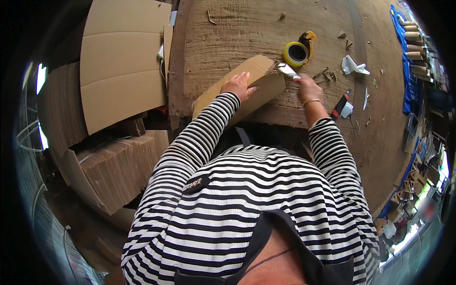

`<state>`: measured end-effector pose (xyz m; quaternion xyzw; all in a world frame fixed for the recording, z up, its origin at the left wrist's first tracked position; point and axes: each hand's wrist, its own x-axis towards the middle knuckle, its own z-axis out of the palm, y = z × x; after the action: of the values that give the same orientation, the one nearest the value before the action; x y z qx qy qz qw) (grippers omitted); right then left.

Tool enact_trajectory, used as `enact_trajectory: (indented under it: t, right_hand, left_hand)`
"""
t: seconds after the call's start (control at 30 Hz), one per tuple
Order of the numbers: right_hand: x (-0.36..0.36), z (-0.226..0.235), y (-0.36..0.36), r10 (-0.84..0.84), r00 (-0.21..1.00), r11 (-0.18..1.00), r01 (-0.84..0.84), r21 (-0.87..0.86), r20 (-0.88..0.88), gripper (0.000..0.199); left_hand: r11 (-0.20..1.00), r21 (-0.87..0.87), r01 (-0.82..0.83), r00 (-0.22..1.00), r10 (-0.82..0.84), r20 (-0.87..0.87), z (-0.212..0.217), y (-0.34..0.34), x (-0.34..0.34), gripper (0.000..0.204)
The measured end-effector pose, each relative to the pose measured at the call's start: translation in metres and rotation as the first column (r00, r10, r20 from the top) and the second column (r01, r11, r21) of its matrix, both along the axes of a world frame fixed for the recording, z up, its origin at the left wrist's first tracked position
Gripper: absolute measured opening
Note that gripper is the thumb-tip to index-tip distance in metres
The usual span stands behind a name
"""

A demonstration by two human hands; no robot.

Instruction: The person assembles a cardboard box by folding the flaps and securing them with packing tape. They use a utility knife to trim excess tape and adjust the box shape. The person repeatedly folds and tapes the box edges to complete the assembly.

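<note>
A long folded cardboard piece point(266, 91) lies aslant across the near edge of the wooden table. My left hand point(239, 86) lies on it, fingers stretched out and thumb apart, pressing over the fold. Closed around a shiny silver tool point(288, 71), my right hand point(308, 89) is at the cardboard's right end. The tool's tip reaches the torn corner there; its handle is mostly hidden in my fist, so its exact kind is unclear. Just beyond stands a yellow tape roll point(295, 53) on a black and yellow dispenser.
A red and black utility knife point(340, 105) lies right of my wrist, near crumpled white paper point(354, 65) and cardboard scraps. To the left are a large cardboard sheet point(124, 71) and a stack of flat cardboard point(121, 164). Cardboard tubes point(416, 47) line the far right.
</note>
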<state>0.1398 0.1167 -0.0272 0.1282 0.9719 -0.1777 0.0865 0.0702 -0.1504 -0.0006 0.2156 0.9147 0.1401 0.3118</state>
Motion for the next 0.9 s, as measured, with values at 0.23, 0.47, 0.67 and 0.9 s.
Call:
enact_trajectory:
  t: [0.23, 0.47, 0.67, 0.9]
  right_hand:
    - [0.019, 0.04, 0.033, -0.254, 0.902, 0.967, 0.231, 0.107, 0.348, 0.032]
    - [-0.052, 0.014, -0.059, -0.173, 0.965, 0.965, 0.124, -0.233, -0.2, 0.032]
    - [-0.065, -0.005, 0.041, -0.496, 0.867, 0.866, 0.491, -0.096, -0.04, 0.03]
    - [-0.051, -0.028, -0.027, -0.242, 0.97, 0.911, 0.213, -0.354, -0.039, 0.029]
  left_hand:
    - [0.998, -0.044, 0.042, 0.997, -0.044, -0.055, -0.013, -0.005, 0.003, 0.073]
    - [1.0, 0.01, -0.014, 1.0, 0.015, -0.026, -0.009, -0.004, 0.003, 0.071]
    - [0.999, 0.021, -0.029, 0.999, 0.029, -0.02, -0.012, -0.006, 0.004, 0.073]
    - [0.996, 0.086, -0.036, 0.997, 0.03, 0.066, -0.019, -0.007, -0.003, 0.077]
